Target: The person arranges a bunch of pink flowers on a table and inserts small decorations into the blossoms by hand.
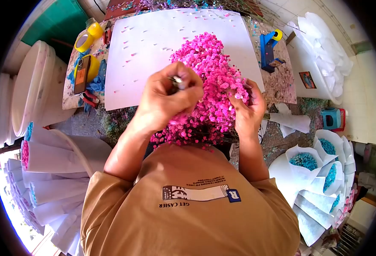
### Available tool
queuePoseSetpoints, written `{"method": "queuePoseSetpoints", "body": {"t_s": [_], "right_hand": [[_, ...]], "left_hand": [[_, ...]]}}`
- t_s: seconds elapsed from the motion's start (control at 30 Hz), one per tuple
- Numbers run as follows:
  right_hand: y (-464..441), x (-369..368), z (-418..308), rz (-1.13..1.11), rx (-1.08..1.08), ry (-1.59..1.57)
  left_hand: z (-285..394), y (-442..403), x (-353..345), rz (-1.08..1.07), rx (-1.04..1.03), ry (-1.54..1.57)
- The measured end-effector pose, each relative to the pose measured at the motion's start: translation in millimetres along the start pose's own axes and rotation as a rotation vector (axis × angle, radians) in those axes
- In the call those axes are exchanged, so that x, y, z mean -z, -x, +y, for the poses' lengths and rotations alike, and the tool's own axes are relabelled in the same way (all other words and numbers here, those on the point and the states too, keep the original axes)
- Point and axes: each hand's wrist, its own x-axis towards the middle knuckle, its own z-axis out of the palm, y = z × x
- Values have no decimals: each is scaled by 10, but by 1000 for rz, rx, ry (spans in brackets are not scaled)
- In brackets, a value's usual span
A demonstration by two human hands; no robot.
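Observation:
A big bunch of small pink flowers [213,81] stands out over a white sheet [145,55] on the worktable, its lower part close to the person's shirt. At the bunch's left side, my left hand [169,94] is curled closed, with something small and shiny between thumb and fingers that I cannot make out. My right hand [250,106] pinches pink blossoms at the right edge of the bunch. Small pink and pale petals lie scattered on the sheet.
Yellow tape rolls [84,43], a phone [82,74] and red-handled pliers [89,99] lie left. A blue tape dispenser [267,51] stands right. White-wrapped bouquets [303,160] flank the person, near a blue stool [332,118]. A white tub [34,89] stands far left.

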Motion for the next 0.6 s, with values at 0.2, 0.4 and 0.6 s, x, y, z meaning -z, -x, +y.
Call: {"method": "queuePoseSetpoints", "body": {"t_s": [0.2, 0.4, 0.6], "right_hand": [[10, 13, -20, -17, -8, 23], [31, -18, -42, -36, 5, 18], [23, -77, -125, -22, -88, -91]], "left_hand": [[-260, -130, -242, 40, -514, -577], [-262, -212, -288, 96, -527, -964], [-253, -216, -174, 80, -348, -513]]}}
